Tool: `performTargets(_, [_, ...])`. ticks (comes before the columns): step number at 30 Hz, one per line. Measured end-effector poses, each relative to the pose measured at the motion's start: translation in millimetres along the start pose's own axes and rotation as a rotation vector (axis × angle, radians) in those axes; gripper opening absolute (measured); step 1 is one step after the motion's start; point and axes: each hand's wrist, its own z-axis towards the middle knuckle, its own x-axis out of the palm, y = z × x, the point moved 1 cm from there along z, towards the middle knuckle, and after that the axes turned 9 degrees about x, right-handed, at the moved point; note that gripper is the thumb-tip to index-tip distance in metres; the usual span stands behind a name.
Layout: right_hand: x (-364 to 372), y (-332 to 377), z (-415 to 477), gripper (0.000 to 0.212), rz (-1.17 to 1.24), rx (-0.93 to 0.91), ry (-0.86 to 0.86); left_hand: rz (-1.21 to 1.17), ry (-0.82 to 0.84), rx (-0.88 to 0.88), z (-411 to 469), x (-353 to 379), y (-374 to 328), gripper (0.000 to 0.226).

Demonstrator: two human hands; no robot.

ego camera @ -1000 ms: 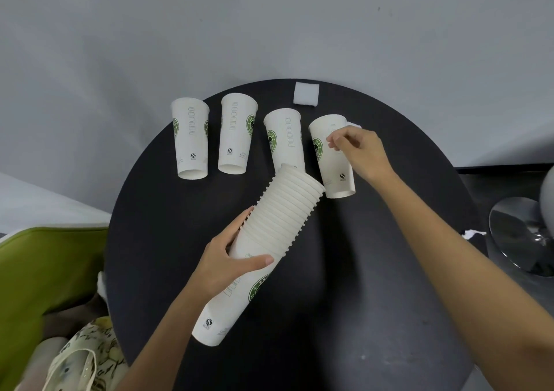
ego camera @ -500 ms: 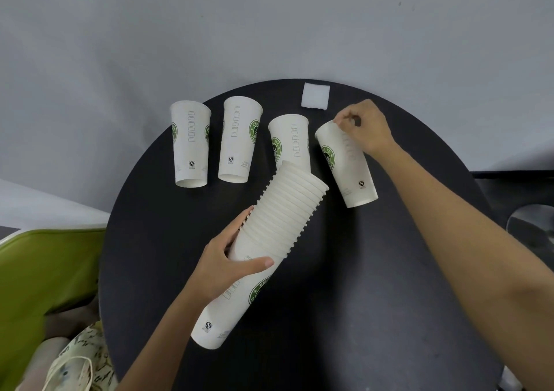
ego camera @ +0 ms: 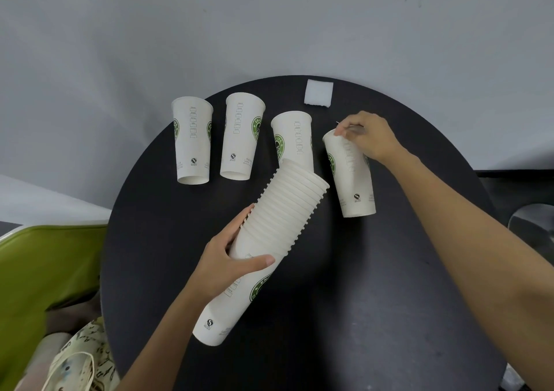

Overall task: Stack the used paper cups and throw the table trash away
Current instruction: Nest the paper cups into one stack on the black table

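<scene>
Three paper cups (ego camera: 239,139) are set in a row on the black worktop (ego camera: 374,285), just beyond the stack of cups (ego camera: 278,226). The stack is held tilted and is gripped round its middle by the left hand (ego camera: 227,264). Right of the stack, a fourth cup (ego camera: 350,178) is pinched at its rim by the right hand (ego camera: 368,139). A white square (ego camera: 318,93) lies farther beyond the stack.

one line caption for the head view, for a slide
Left hand grips the cup stack; right hand pinches the rim of the rightmost loose cup.
</scene>
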Motion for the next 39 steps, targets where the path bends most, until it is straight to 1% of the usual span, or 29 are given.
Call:
performTargets(3, [-1.6,-6.6,-7.5,0.033,-0.005,0.011,0.045,-0.002,-0.004,0.001,-3.4,-0.3,0.6,0.099])
performTargets(7, [-4.0,-12.3,-24.9,0.030,0.086,0.017,0.103,-0.005,-0.004,-0.001,-8.8,-0.6,0.6,0.098])
performTargets(11, [-12.1,-13.5,-44.5,0.026,0.151,-0.028,0.066,-0.008,-0.002,-0.002,-15.1,-2.3,0.9,0.097])
performTargets(16, [-36.2,-10.8,-62.1,0.024,0.240,-0.076,-0.071,0.010,-0.005,-0.012,-24.9,-5.8,1.4,0.101])
performTargets(21, [-71.1,3.4,-82.4,0.032,0.466,-0.127,-0.312,0.043,0.022,-0.010,-40.5,-8.6,1.9,0.100])
performTargets(24, [-80.7,18.3,-100.6,0.030,0.566,-0.187,-0.442,0.048,0.043,-0.006,-49.6,-7.7,1.7,0.098])
performTargets(26, [-77.8,27.7,-112.0,0.028,0.610,-0.211,-0.482,0.042,0.053,-0.003,-54.8,-5.6,1.0,0.097])
performTargets(29, [-63.7,39.9,-125.8,0.028,0.652,-0.216,-0.452,0.041,0.047,0.003,-60.5,-2.7,-1.5,0.098])
performTargets(39, [-0.7,63.2,-163.8,0.029,0.659,-0.211,-0.156,0.030,0.011,0.043,-69.7,-1.6,-8.4,0.101])
